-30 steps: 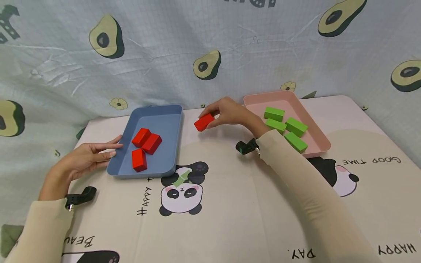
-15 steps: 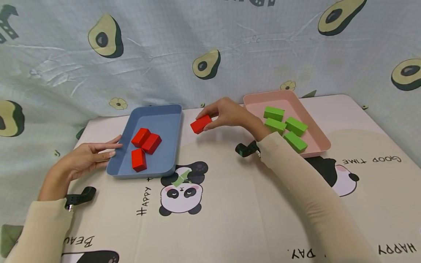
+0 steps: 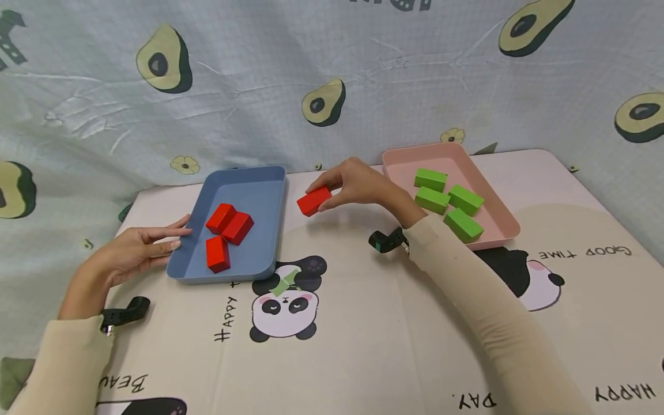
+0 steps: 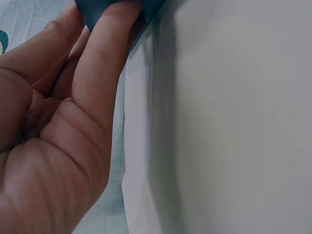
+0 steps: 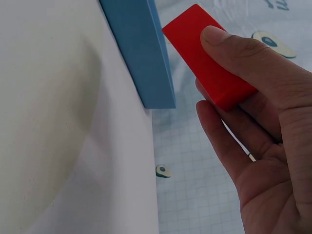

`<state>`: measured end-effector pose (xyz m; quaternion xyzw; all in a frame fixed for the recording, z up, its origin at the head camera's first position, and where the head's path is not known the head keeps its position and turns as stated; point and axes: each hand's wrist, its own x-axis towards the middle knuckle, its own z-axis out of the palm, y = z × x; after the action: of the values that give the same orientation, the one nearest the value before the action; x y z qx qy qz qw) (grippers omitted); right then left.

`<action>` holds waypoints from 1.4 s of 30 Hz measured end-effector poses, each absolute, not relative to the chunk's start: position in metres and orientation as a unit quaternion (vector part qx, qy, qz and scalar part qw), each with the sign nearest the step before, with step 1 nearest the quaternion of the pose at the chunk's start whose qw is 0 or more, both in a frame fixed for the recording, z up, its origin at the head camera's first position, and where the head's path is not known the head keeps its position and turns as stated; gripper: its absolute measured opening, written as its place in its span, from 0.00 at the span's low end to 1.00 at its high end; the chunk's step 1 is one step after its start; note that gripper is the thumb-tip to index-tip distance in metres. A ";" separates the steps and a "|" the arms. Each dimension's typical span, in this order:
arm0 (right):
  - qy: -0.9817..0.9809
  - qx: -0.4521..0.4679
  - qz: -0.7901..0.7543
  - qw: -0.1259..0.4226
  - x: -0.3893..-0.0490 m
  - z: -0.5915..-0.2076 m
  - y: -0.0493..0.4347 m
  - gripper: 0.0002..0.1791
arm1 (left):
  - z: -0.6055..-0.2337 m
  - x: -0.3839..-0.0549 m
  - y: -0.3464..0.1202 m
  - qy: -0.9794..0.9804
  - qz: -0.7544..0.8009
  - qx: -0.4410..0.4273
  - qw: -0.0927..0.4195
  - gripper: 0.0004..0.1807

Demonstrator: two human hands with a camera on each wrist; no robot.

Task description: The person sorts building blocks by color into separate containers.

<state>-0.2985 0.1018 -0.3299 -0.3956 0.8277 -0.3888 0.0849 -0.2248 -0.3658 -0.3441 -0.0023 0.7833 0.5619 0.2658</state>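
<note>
My right hand (image 3: 358,184) holds a red rectangular block (image 3: 314,201) between thumb and fingers, above the table and right of the blue tray (image 3: 270,230). The right wrist view shows the thumb flat on the face of the red block (image 5: 204,56), with the tray's end (image 5: 139,53) beside it. My left hand (image 3: 135,248) has its fingers extended, fingertips at the tray's left rim. In the left wrist view, its thumb (image 4: 105,53) lies against the tray's wall. Inside the tray are three red blocks (image 3: 218,254), two of them side by side.
A pink tray (image 3: 500,222) with several green blocks (image 3: 463,225) stands at the back right, partly behind the right forearm. A cloth with avocado prints (image 3: 249,86) hangs along the table's back edge. The tablecloth (image 3: 363,323) carries panda prints and lettering.
My right hand has moved slightly left and towards the front with the red block, closer to the blue tray. My left hand and both trays stay in place.
</note>
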 end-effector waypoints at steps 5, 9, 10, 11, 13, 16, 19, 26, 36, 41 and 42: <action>0.826 -0.400 -0.389 0.083 -0.298 -0.329 0.100 0.21 | -0.344 -0.223 -0.367 0.787 0.558 -0.001 0.263 0.29; 0.826 -0.403 -0.385 0.079 -0.297 -0.329 0.099 0.21 | -0.344 -0.224 -0.365 0.786 0.560 0.002 0.263 0.28; 0.826 -0.404 -0.385 0.079 -0.297 -0.329 0.099 0.21 | -0.344 -0.224 -0.365 0.787 0.558 0.002 0.263 0.28; 0.826 -0.405 -0.385 0.078 -0.297 -0.329 0.099 0.21 | -0.344 -0.225 -0.365 0.788 0.556 0.001 0.263 0.29; 0.826 -0.406 -0.383 0.075 -0.296 -0.328 0.099 0.21 | -0.343 -0.225 -0.364 0.791 0.552 0.000 0.263 0.29; 0.828 -0.403 -0.382 0.072 -0.295 -0.328 0.099 0.21 | -0.343 -0.226 -0.364 0.795 0.546 -0.002 0.264 0.30; 0.830 -0.400 -0.384 0.068 -0.295 -0.327 0.099 0.21 | -0.343 -0.227 -0.364 0.793 0.549 -0.003 0.265 0.29; 0.820 -0.407 -0.396 0.070 -0.296 -0.329 0.096 0.21 | -0.343 -0.227 -0.364 0.788 0.556 -0.004 0.266 0.29; 0.820 -0.412 -0.390 0.076 -0.294 -0.328 0.090 0.21 | -0.342 -0.227 -0.363 0.793 0.547 -0.013 0.268 0.30; 0.819 -0.415 -0.389 0.077 -0.291 -0.326 0.087 0.21 | -0.343 -0.227 -0.363 0.789 0.553 -0.009 0.268 0.29; 0.819 -0.415 -0.388 0.078 -0.291 -0.326 0.086 0.21 | -0.343 -0.227 -0.363 0.789 0.553 -0.008 0.267 0.29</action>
<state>-0.2909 0.0862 -0.3257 -0.4153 0.8190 -0.3883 0.0775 -0.2268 -0.3633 -0.3430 -0.0083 0.7890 0.5532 0.2671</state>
